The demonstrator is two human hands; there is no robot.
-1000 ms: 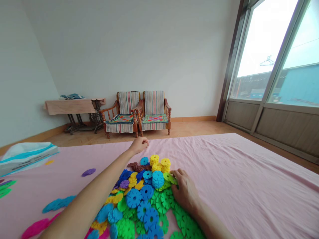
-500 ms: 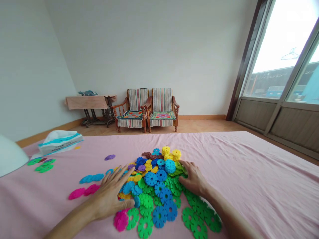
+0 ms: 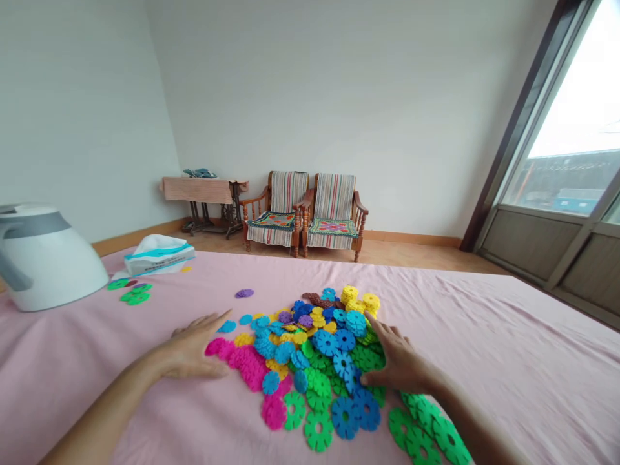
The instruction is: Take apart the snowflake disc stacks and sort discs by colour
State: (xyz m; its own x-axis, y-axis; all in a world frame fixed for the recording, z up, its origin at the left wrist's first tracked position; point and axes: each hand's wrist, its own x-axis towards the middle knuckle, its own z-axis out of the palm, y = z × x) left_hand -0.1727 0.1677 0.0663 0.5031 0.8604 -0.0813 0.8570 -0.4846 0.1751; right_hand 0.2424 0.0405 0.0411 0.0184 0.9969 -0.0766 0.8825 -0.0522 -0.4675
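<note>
A heap of interlocking plastic snowflake discs (image 3: 314, 345) in blue, green, yellow and pink lies on a pink bedsheet (image 3: 489, 361). My left hand (image 3: 191, 345) rests flat at the heap's left edge, fingers apart, its tips beside pink discs (image 3: 245, 365). My right hand (image 3: 394, 358) presses on green and blue discs on the heap's right side, its fingers spread and holding nothing. Stacked yellow discs (image 3: 356, 298) rise at the far side of the heap. Looser green discs (image 3: 423, 429) spread out below my right hand.
A large white and grey plastic appliance (image 3: 46, 258) stands on the sheet at the left, beyond it a white packet with a teal stripe (image 3: 159, 256). A few green discs (image 3: 133, 294) and a purple disc (image 3: 245, 293) lie apart. Wooden armchairs (image 3: 305, 216) stand across the room.
My left hand has drawn back left to the heap's edge, and the pink discs now sit against the heap. The view has swung left, bringing the white appliance into sight.
</note>
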